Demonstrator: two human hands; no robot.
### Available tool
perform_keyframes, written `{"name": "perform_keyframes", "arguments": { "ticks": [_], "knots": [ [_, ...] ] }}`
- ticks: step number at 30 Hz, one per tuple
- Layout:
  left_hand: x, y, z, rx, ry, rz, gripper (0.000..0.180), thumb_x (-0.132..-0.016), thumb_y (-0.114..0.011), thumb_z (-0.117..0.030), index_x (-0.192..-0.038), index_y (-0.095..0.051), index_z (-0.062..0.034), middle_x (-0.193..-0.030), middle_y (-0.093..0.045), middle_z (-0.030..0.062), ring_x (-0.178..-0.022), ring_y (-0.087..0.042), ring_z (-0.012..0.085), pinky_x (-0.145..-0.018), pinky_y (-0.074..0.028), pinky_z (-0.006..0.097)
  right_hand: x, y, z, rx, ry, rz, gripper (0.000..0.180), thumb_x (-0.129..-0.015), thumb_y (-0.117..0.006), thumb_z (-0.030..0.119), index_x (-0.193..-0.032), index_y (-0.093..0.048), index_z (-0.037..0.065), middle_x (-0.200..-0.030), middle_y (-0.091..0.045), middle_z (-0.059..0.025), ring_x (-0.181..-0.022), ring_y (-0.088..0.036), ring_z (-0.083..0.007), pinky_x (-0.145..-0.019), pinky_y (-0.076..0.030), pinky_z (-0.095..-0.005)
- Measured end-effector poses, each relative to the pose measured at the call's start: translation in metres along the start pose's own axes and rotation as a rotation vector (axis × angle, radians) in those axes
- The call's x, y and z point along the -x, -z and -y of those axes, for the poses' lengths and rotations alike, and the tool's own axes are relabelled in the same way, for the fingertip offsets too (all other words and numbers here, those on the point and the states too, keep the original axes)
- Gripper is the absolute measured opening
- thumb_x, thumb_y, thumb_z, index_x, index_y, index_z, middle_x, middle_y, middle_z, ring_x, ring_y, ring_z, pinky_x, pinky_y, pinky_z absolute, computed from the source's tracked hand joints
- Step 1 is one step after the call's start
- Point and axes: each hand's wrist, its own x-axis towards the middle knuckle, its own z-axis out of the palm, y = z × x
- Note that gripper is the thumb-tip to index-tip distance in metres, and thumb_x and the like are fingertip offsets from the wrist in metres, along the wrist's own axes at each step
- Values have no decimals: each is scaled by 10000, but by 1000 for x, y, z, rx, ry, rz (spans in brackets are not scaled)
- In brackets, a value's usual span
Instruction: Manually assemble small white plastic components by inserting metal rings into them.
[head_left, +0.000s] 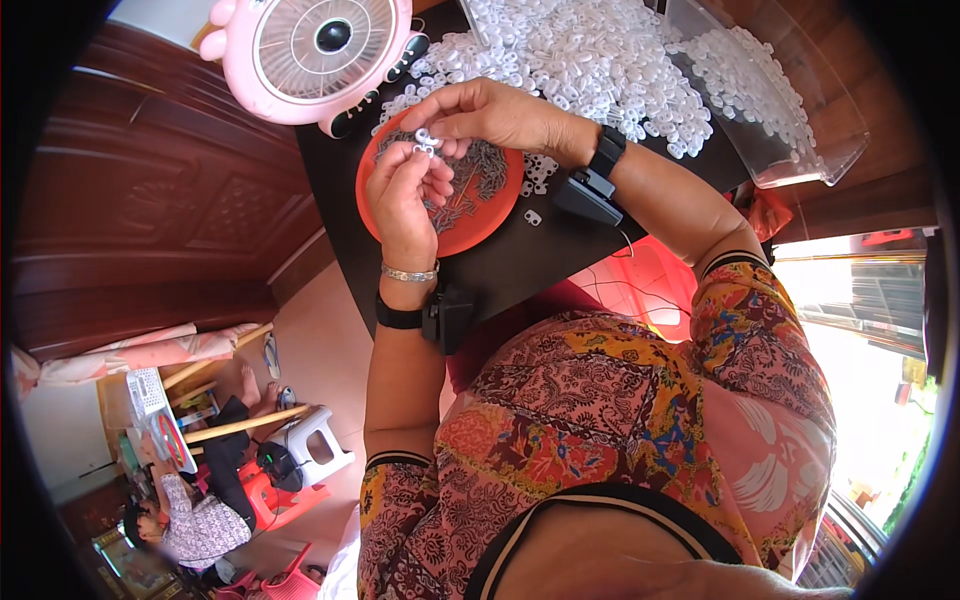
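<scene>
Over an orange bowl [447, 240], my two hands meet fingertip to fingertip. My left hand [403, 200] is closed in a pinch on a small white plastic piece [424, 151] with holes. Just above it, my right hand [490, 115] pinches another small white plastic piece [423, 135]; the two pieces touch or nearly touch. Many small grey metal pins or screws [487, 172] lie in the bowl, partly hidden by my hands. Beside the bowl, a few loose white pieces [533, 216] rest on the dark table.
A large heap of white plastic pieces [590, 60] covers the table's far side. At the right, a clear plastic bin [800, 172] holds more. A pink fan [240, 75] stands at the far left. Lower left, another person [205, 525] sits by a small table.
</scene>
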Motion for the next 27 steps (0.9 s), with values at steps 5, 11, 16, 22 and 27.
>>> {"name": "perform_keyframes", "arguments": {
  "ticks": [5,11,16,22,27],
  "knots": [
    [-1,3,2,27,-22,39,164,-852,-473,-138,-801,-556,-6,-701,-601,88,-547,-530,122,-499,-397,215,0,-5,-1,-24,19,-21,149,-882,-557,100,-999,-620,33,-850,-622,1,-750,-566,-52,-680,-472,-198],
    [-3,4,4,59,-60,44,158,-852,-468,-124,-820,-552,6,-756,-632,121,-571,-547,136,-513,-411,224,-2,-6,-8,-26,83,-99,111,-817,-629,86,-899,-619,12,-769,-621,-23,-670,-572,-77,-637,-479,-207],
    [-2,2,3,87,-75,6,139,-852,-469,-105,-821,-550,3,-760,-634,121,-569,-549,135,-518,-414,226,-2,0,-6,65,-8,-102,106,-814,-639,88,-883,-623,9,-768,-625,-25,-686,-583,-82,-623,-477,-206],
    [-3,4,5,-66,23,-63,122,-833,-513,-122,-781,-561,-23,-633,-574,47,-495,-491,87,-455,-361,192,-1,1,1,-58,-27,-157,135,-824,-634,97,-932,-630,16,-804,-640,-22,-703,-592,-78,-629,-480,-194],
    [-2,-1,5,-93,29,-126,121,-823,-533,-134,-749,-561,-43,-590,-532,13,-460,-447,62,-416,-316,178,1,0,2,-45,-29,-149,144,-827,-636,106,-941,-632,20,-811,-641,-16,-713,-593,-73,-631,-480,-190]
  ]
}}
